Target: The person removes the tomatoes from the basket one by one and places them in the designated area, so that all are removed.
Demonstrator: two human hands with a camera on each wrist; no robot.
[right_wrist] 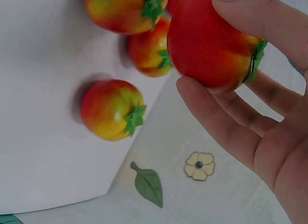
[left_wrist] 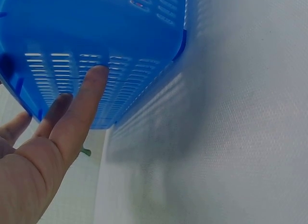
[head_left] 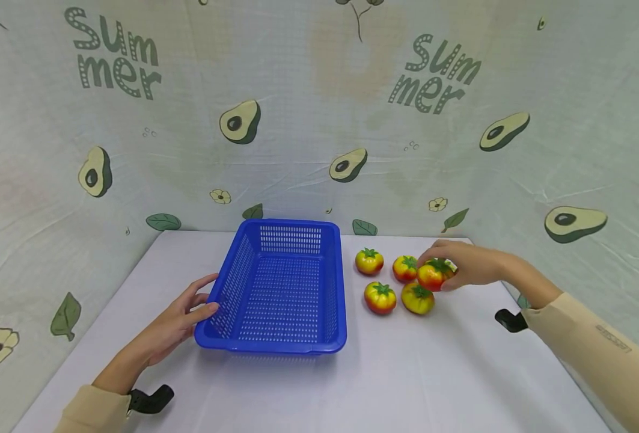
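Observation:
My right hand (head_left: 462, 264) grips a red-and-yellow tomato (right_wrist: 209, 46) with green leaves on top, thumb on one side and fingers on the other. In the head view that tomato overlaps two others, a yellow-green one (head_left: 418, 300) in front and a red-and-yellow one (head_left: 404, 270) behind. On the left, a blue perforated plastic basket (head_left: 276, 347) stands with nothing in it. My left hand (head_left: 175, 319) is at its left side, thumb at the rim. The left wrist view shows fairly straight fingers (left_wrist: 79, 111) against the outer wall.
Two more tomatoes, one at the back (head_left: 369, 263) and one nearer (head_left: 380, 300), sit between the basket and my right hand. A white cloth covers the table (head_left: 395, 373). Behind and beside it hangs a curtain (head_left: 297, 78) printed with avocados, leaves and flowers.

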